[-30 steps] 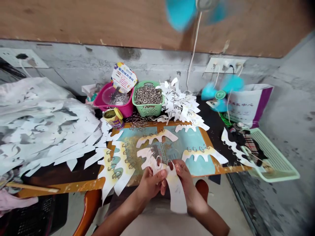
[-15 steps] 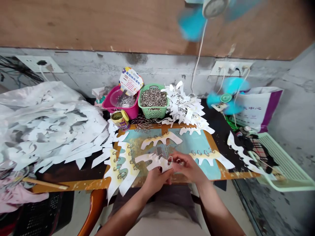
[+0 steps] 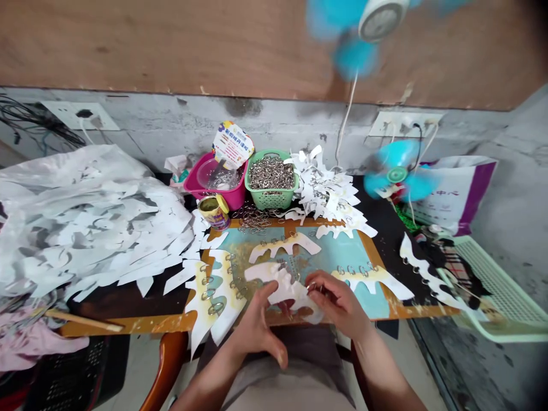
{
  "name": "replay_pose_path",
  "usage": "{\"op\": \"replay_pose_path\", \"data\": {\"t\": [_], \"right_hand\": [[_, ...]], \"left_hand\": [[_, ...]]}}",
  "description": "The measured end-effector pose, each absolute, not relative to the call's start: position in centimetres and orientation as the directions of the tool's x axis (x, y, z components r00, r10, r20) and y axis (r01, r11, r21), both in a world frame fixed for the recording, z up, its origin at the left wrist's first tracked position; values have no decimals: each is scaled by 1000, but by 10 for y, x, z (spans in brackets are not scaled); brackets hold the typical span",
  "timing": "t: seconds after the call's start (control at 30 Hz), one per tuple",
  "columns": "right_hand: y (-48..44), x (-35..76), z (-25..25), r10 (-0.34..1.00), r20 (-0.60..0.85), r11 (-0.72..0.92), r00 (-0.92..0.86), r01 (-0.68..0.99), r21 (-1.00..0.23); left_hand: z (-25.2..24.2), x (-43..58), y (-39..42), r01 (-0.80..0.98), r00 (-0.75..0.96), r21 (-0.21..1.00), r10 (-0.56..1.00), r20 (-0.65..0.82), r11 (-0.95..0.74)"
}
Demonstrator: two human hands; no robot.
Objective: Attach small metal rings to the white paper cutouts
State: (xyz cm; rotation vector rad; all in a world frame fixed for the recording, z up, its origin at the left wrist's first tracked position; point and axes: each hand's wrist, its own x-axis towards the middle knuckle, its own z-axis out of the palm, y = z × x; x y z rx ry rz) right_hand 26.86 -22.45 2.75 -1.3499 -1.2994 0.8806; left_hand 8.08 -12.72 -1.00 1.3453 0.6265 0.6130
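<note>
A white scalloped piece (image 3: 280,282) with metal rings along its upper edge lies in front of me on the blue board (image 3: 334,251). My left hand (image 3: 259,328) is spread at its lower left, thumb and fingers apart, holding nothing. At the piece's right end, my right hand (image 3: 336,299) pinches a small metal ring (image 3: 314,287) between thumb and fingers. Around them lie similar pieces with yellowish glue and rings: one behind (image 3: 285,244), one to the right (image 3: 372,278) and two at the left (image 3: 226,291).
A pink basket (image 3: 231,197), a green basket of rings (image 3: 272,198) and a tin (image 3: 214,214) stand at the back. White cut pieces (image 3: 128,228) are heaped left. A fan (image 3: 397,174) and green tray (image 3: 509,285) are at the right.
My left hand has let go of the white piece, opened and moved left and down. My right hand has shifted slightly right. The white piece now lies flatter on the board.
</note>
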Motion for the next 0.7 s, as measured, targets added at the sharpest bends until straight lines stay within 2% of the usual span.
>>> {"op": "replay_pose_path", "data": {"t": [0.13, 0.2, 0.3, 0.4, 0.57, 0.63, 0.7], "right_hand": [[-225, 279, 27, 986, 160, 145, 48, 235, -961], [-225, 281, 28, 985, 159, 142, 69, 207, -968], [-221, 277, 34, 979, 135, 93, 155, 253, -963], [-214, 263, 41, 979, 99, 50, 178, 265, -963], [-200, 244, 33, 978, 36, 12, 205, 118, -993], [-204, 250, 27, 973, 30, 10, 229, 91, -996], [-219, 269, 25, 932, 89, 50, 353, 120, -992]], "left_hand": [[-11, 82, -128, 42, 635, 999, 772, -17, -13], [-8, 86, -129, 79, 627, 993, 779, 23, -93], [-6, 90, -132, 76, 600, 985, 796, 78, -153], [-7, 94, -137, 74, 587, 993, 809, 32, -93], [-14, 100, -142, 32, 543, 993, 832, -114, 115], [-18, 98, -138, -52, 601, 987, 794, -92, 153], [-20, 94, -131, -161, 680, 974, 733, -5, 156]]}}
